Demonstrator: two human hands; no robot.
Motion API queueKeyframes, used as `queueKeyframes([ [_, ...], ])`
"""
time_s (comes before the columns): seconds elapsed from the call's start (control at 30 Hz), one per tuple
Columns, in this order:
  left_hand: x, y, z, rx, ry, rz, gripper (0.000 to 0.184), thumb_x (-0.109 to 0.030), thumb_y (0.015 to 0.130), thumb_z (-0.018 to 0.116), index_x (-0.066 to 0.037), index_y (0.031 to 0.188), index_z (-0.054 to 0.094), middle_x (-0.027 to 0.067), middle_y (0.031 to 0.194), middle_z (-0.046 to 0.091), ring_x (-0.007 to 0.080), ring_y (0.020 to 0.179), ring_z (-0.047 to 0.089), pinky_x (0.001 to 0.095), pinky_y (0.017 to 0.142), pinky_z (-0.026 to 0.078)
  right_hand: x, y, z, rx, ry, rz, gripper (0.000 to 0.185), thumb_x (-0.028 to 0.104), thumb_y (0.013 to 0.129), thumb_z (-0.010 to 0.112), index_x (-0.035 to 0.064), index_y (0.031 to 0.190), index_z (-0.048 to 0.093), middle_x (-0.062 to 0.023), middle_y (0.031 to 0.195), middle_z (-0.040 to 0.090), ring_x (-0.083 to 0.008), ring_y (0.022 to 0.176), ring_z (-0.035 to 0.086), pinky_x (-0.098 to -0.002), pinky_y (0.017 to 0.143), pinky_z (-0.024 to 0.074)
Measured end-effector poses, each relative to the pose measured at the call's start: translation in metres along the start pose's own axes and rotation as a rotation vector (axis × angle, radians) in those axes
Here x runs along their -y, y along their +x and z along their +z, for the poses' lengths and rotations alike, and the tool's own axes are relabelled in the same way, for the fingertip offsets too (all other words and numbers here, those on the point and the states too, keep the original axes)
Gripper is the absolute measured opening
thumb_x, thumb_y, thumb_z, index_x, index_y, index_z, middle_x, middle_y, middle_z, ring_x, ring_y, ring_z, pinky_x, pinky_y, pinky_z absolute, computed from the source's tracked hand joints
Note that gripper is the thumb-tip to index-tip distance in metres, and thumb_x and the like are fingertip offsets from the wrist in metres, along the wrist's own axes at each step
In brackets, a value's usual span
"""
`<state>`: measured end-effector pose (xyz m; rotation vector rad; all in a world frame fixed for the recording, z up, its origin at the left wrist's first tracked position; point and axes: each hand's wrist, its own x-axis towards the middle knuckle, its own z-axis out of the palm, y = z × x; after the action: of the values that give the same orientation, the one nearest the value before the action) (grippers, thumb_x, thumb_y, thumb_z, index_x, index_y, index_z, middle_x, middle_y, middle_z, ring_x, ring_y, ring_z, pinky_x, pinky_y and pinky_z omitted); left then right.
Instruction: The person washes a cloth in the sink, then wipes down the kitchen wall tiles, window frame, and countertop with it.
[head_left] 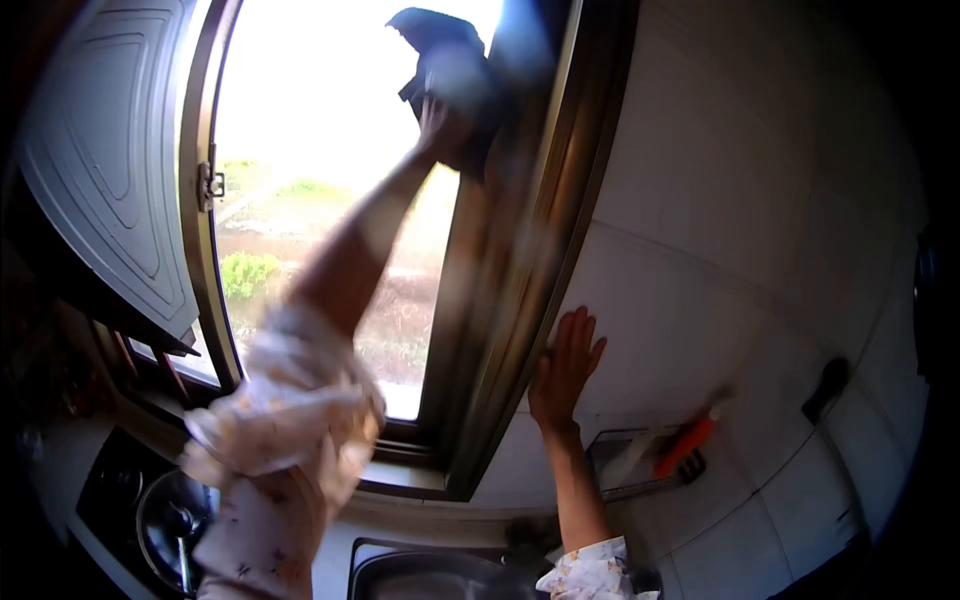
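My left hand (442,128) is stretched up to the upper part of the window, closed on a dark cloth (478,85). The cloth lies against or close to the right side of the window frame (500,290); the contact itself is blurred. Below and to the right, my right hand (568,368) rests on the white tiled wall (690,300), just beside the frame. Its fingers are extended and it holds nothing.
At lower right, a rack (620,460) on the wall holds an orange-red item (686,446). Below are a sink (430,575) and a pan (165,520) on a stove. A grey panelled piece (110,160) stands at left, near the window latch (210,187).
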<state>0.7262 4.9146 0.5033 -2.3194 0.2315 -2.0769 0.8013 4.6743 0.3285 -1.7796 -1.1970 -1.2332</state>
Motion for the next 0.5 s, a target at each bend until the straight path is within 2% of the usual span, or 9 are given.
queueKeyframes([
  [0.03, 0.012, 0.011, 0.002, 0.011, 0.003, 0.027, 0.051, -0.018, 0.081, 0.055, -0.001, 0.127, 0.041, 0.0169, 0.127, 0.046, 0.032, 0.118, 0.043, 0.0407, 0.098, 0.036, 0.0, -0.001, 0.002, -0.047, 0.014, -0.032, 0.052, 0.03, 0.097, 0.021, 0.0044, 0.142, 0.019, -0.0142, 0.149, 0.013, -0.0302, 0.138, 0.009, -0.0511, 0.108, -0.0007],
  [0.17, 0.041, 0.046, 0.008, 0.055, -0.007, 0.115, 0.051, -0.015, 0.08, 0.057, -0.001, 0.126, 0.042, 0.0175, 0.126, 0.046, 0.0328, 0.118, 0.043, 0.0411, 0.098, 0.037, -0.001, -0.003, 0.004, -0.056, -0.014, -0.019, 0.052, 0.031, 0.097, 0.02, 0.0046, 0.142, 0.021, -0.0123, 0.149, 0.017, -0.0275, 0.138, 0.011, -0.0493, 0.109, -0.0009],
  [0.33, 0.062, 0.045, 0.019, 0.061, -0.069, 0.198, 0.051, -0.012, 0.078, 0.059, -0.001, 0.126, 0.042, 0.0182, 0.125, 0.047, 0.0338, 0.117, 0.044, 0.0415, 0.097, 0.037, -0.001, -0.003, 0.007, -0.073, -0.004, -0.016, 0.053, 0.032, 0.097, 0.019, 0.0036, 0.141, 0.022, -0.0121, 0.148, 0.018, -0.0269, 0.138, 0.01, -0.0485, 0.109, -0.0005],
  [0.4, 0.068, 0.022, 0.028, 0.035, -0.117, 0.25, 0.051, -0.011, 0.078, 0.059, -0.001, 0.125, 0.043, 0.0185, 0.124, 0.047, 0.0342, 0.116, 0.044, 0.0417, 0.097, 0.037, -0.003, -0.003, 0.009, -0.115, 0.006, -0.048, 0.053, 0.032, 0.097, 0.019, 0.0036, 0.141, 0.022, -0.0119, 0.148, 0.018, -0.0267, 0.139, 0.01, -0.0482, 0.109, -0.0006],
  [0.5, -0.003, -0.072, 0.0, 0.052, -0.097, 0.211, 0.07, -0.014, 0.07, 0.07, 0.001, 0.129, 0.036, 0.0213, 0.125, 0.045, 0.0351, 0.116, 0.044, 0.0423, 0.098, 0.038, -0.002, -0.003, 0.01, -0.134, 0.023, -0.038, 0.053, 0.032, 0.097, 0.019, 0.0041, 0.141, 0.023, -0.0117, 0.148, 0.018, -0.0266, 0.138, 0.011, -0.0481, 0.109, -0.0008],
])
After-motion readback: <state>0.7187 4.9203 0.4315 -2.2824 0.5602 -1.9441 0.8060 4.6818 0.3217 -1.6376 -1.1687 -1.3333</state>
